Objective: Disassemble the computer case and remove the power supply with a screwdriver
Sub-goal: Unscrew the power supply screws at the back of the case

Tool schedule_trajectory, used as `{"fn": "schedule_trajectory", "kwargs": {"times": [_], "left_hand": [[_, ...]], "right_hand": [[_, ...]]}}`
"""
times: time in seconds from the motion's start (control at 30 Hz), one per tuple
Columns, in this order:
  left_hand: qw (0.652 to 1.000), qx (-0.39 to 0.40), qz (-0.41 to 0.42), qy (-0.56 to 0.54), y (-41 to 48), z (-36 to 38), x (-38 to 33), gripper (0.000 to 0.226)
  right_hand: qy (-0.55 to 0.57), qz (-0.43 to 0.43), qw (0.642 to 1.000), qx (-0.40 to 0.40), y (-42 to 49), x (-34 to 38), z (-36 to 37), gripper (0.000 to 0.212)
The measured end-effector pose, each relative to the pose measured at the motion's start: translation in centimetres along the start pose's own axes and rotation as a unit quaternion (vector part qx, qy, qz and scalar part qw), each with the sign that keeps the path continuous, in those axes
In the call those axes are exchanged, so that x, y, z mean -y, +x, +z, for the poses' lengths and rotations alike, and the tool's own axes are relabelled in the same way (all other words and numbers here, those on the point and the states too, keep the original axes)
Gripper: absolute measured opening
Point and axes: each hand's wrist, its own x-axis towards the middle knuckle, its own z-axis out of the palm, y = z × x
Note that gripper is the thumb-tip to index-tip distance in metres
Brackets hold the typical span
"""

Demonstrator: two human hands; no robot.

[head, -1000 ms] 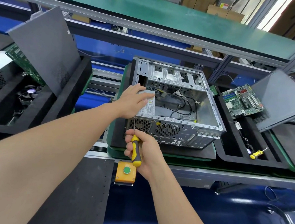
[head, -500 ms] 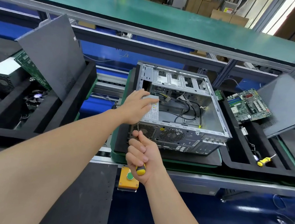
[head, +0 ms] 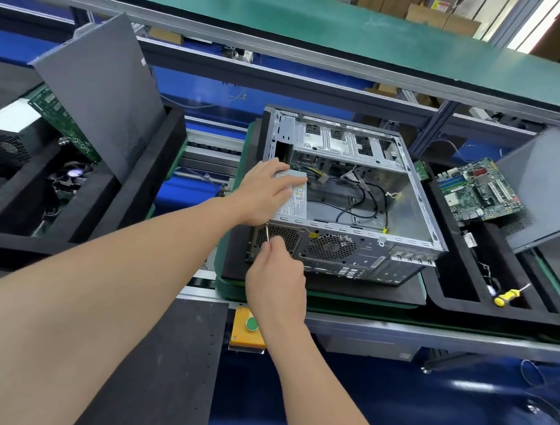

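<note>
The computer case (head: 348, 140) lay open on a black mat (head: 383, 292), the power supply (head: 296, 200) in its near-left corner. The left grip (head: 265, 191) rested spread on it; the right grip (head: 276, 279) curled round the screwdriver (head: 266, 233), tip at the case's rear.

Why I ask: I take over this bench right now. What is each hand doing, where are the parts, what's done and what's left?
Left hand: open, resting flat on the power supply, which sits in the near left corner of the computer case.
Right hand: grips the screwdriver, tip at the case's rear panel by the supply's grille.
Done: case lies on its side, open on top.
Left: rear screws (number remaining unclear), then lift the supply out.
</note>
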Motion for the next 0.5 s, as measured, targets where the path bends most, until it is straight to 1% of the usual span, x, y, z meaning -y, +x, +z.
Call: {"fn": "schedule_trajectory", "kwargs": {"times": [0.1, 0.17, 0.2, 0.27, 0.33, 0.4, 0.5], "left_hand": [[1.000, 0.002, 0.001, -0.001, 0.0, -0.1, 0.0, 0.043], [1.000, 0.002, -0.001, -0.006, -0.1, -0.2, -0.1, 0.043], [1.000, 0.002, -0.001, -0.009, -0.1, -0.2, -0.1, 0.042], [1.000, 0.004, -0.001, -0.011, -0.2, -0.3, -0.2, 0.042], [1.000, 0.005, 0.000, -0.012, -0.2, -0.3, -0.2, 0.043], [1.000, 0.003, 0.001, -0.010, -0.3, -0.4, -0.3, 0.043], [1.000, 0.002, 0.002, -0.013, -0.3, -0.3, -0.4, 0.043]], "right_hand": [[0.136, 0.054, 0.988, 0.047, 0.6, 0.0, -0.9, 0.032], [0.214, 0.110, 0.964, 0.114, 1.0, -0.3, -1.6, 0.033], [0.282, 0.149, 0.936, 0.151, 1.2, -0.6, -1.9, 0.032], [0.418, 0.213, 0.855, 0.221, 1.5, -1.1, -2.7, 0.024], [0.497, 0.212, 0.796, 0.272, 1.5, -1.7, -3.2, 0.022], [0.543, 0.198, 0.759, 0.298, 1.5, -2.2, -3.4, 0.023], [0.582, 0.189, 0.726, 0.314, 1.7, -2.6, -3.5, 0.023]]}}
